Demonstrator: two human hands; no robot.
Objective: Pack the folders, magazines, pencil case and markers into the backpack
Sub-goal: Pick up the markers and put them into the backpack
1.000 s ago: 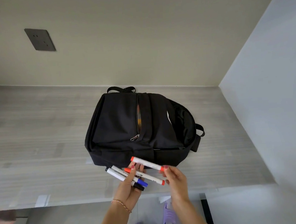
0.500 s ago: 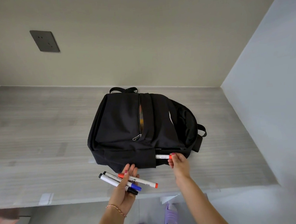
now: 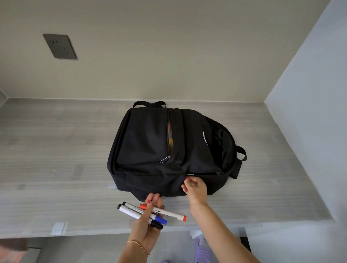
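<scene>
The black backpack (image 3: 149, 145) lies flat on the grey table (image 3: 38, 182). Its front pocket zip (image 3: 167, 140) is partly open, with something colourful inside. A white edge (image 3: 204, 138) shows in the main compartment. My left hand (image 3: 146, 229) hovers over the table's near edge holding three white markers (image 3: 141, 213) with black, blue and red caps. My right hand (image 3: 195, 188) presses its bunched fingertips against the slit of the backpack's near side pocket (image 3: 204, 173). No marker shows in that hand.
A wall (image 3: 321, 121) closes the table on the right, just beyond the backpack's straps (image 3: 241, 157). A dark wall socket (image 3: 60, 46) is on the back wall. A strip of tape (image 3: 59, 228) sticks to the table's front edge. Purple slippers (image 3: 201, 252) show on the floor below.
My right hand carried a red-capped marker from my left hand to the backpack's side pocket and pushed it in until it went out of sight. The left hand stayed nearly still.
</scene>
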